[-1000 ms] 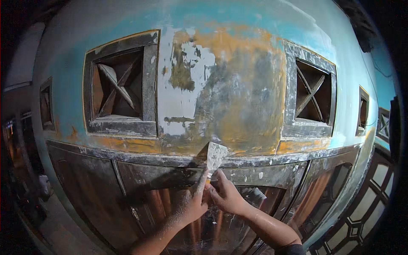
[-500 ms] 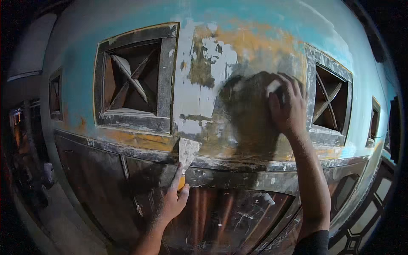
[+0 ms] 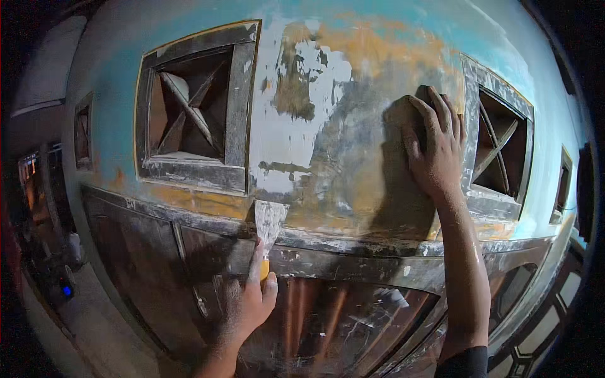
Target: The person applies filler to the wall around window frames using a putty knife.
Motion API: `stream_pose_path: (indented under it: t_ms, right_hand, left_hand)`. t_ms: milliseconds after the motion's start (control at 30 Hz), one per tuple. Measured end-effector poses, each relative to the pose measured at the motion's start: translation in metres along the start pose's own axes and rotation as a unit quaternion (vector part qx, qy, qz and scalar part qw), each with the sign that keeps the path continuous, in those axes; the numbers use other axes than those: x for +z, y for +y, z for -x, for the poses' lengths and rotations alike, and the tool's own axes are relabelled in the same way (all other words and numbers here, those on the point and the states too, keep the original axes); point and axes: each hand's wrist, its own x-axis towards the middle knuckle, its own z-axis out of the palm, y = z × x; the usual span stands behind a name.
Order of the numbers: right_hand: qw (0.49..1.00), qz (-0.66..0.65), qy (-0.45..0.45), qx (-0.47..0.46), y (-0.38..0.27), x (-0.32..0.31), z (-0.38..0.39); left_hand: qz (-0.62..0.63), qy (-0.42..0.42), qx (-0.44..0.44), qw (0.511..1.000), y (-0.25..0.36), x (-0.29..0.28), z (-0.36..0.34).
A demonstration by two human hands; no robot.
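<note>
My left hand (image 3: 252, 305) grips a putty knife (image 3: 271, 220) by its yellow-orange handle, index finger stretched along it toward the blade. The wide blade, smeared with whitish filler, points up at the ledge below the left window frame. My right hand (image 3: 441, 151) presses against the patchy wall (image 3: 359, 157), fingers bent and somewhat spread, close to the right window frame. Its palm side faces the wall, so the pale piece seen in it earlier is hidden. White filler patches (image 3: 283, 145) cover the wall between the two frames, beside bare grey and ochre areas.
Wooden vent windows with crossed slats stand on both sides, the left one (image 3: 195, 113) and the right one (image 3: 498, 145). A worn wooden ledge (image 3: 353, 244) runs beneath, above dark panels (image 3: 340, 321). At far left is a dim passage with cluttered objects.
My right hand has slid slightly right and down the wall, and the pale piece under its fingers is out of sight. My left hand and the putty knife have shifted slightly left.
</note>
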Motion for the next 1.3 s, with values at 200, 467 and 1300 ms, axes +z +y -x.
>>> stream_pose_path:
  t_ms: [200, 467, 1300]
  right_hand:
    - [1.000, -0.008, 0.000, -0.011, 0.005, 0.000, 0.005]
    - [1.000, 0.010, -0.009, -0.004, -0.003, -0.003, 0.007]
    - [0.998, 0.036, 0.038, 0.018, -0.011, 0.014, -0.033]
  left_hand:
    - [0.023, -0.047, -0.098, 0.994, 0.010, -0.007, -0.006]
    - [0.059, -0.049, -0.105, 0.991, 0.012, -0.013, -0.011]
    - [0.160, -0.164, -0.050, 0.972, -0.024, -0.025, -0.031]
